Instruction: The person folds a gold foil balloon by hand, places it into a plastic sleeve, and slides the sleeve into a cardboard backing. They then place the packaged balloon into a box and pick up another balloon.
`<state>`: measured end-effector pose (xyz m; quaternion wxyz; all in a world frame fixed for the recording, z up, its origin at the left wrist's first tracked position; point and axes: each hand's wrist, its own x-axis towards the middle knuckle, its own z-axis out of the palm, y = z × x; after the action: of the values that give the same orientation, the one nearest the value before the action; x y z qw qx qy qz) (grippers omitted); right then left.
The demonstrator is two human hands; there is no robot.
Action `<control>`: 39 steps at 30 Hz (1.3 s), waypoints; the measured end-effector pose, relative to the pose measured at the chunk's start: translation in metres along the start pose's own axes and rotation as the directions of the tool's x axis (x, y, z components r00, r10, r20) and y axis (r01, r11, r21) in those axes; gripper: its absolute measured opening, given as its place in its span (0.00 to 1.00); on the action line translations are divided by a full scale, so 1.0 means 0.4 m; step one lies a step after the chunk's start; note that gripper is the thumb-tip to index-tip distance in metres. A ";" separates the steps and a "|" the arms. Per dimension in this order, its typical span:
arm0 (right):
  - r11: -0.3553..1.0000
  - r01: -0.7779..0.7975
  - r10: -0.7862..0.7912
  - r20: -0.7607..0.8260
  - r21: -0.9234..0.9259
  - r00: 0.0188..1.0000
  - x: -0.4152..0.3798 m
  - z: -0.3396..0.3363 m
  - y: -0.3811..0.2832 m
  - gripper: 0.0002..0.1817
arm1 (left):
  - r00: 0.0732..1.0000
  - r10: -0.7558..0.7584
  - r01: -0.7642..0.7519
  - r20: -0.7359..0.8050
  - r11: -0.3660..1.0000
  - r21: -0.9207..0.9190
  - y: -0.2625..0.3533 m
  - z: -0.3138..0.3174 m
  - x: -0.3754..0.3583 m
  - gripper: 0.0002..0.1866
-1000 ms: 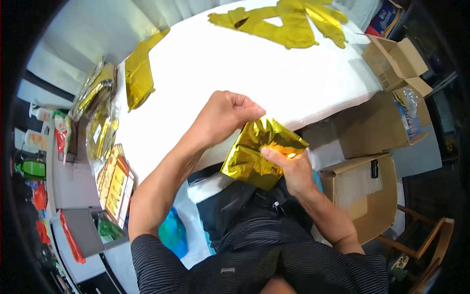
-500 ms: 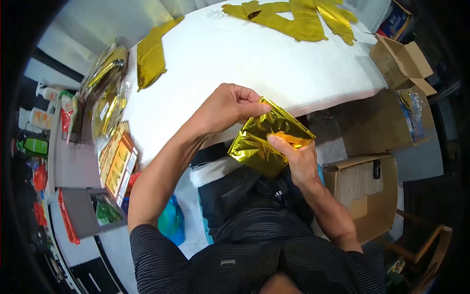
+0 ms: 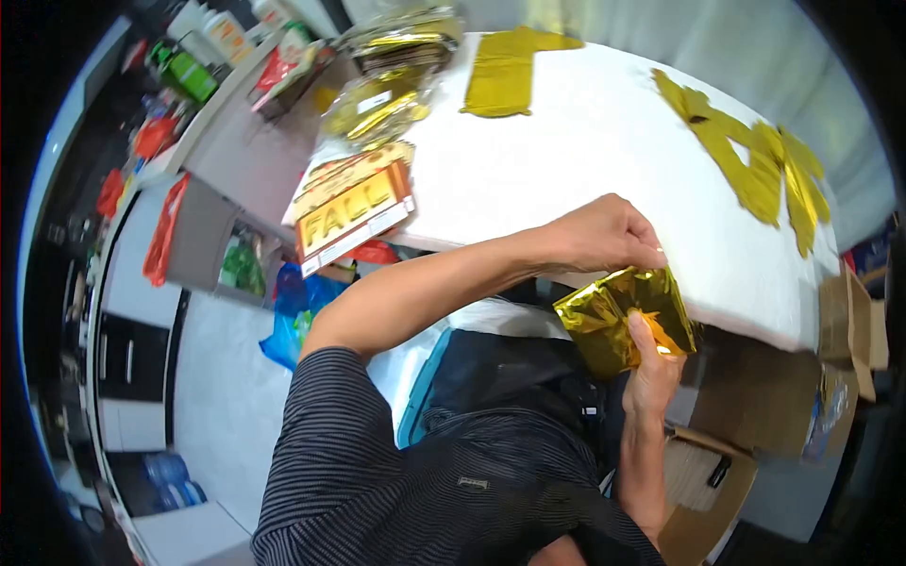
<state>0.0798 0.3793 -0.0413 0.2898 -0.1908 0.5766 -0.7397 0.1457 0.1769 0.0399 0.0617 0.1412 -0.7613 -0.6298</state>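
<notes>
gold foil piece (image 3: 613, 321) is pinched by both hands, left hand (image 3: 604, 236) and right hand (image 3: 651, 373), fingers clamped on it, beside the white table (image 3: 566, 160); cardboard box (image 3: 698, 481) below.

Shiny gold foil packet (image 3: 623, 321); white table (image 3: 566, 160); flat gold foil letters (image 3: 755, 165); orange "FALL" card (image 3: 354, 212); dark striped sleeve (image 3: 349, 443).

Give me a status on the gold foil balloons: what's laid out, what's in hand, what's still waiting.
Laid out: flat gold foil shapes lie spread on the white table, with another foil piece near its far edge. In hand: the left hand and right hand both grip a folded gold foil packet, not yet opened flat. Waiting: a pile of packaged foil and a FALL pack sit untouched at the table's end.
</notes>
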 end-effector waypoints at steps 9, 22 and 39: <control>0.844 0.255 -0.231 0.110 -0.472 0.967 -0.045 0.136 -0.051 0.12 | 0.849 0.212 0.031 -0.485 0.895 0.445 -0.024 -0.223 -0.306 0.10; 0.910 0.246 -0.111 0.375 -0.333 0.920 0.024 0.201 -0.010 0.05 | 0.571 -0.028 0.757 -0.821 0.406 0.512 -0.137 -0.568 -0.586 0.31; 0.931 0.121 0.015 0.369 -0.343 0.929 0.064 0.233 -0.006 0.05 | 0.590 -0.301 0.744 -0.749 0.564 0.359 -0.190 -0.719 -0.569 0.21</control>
<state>0.1171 0.2940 -0.0160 0.3316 -0.3906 0.6328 -0.5806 0.4510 -0.0400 0.0421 0.0486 0.5825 -0.7777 -0.2314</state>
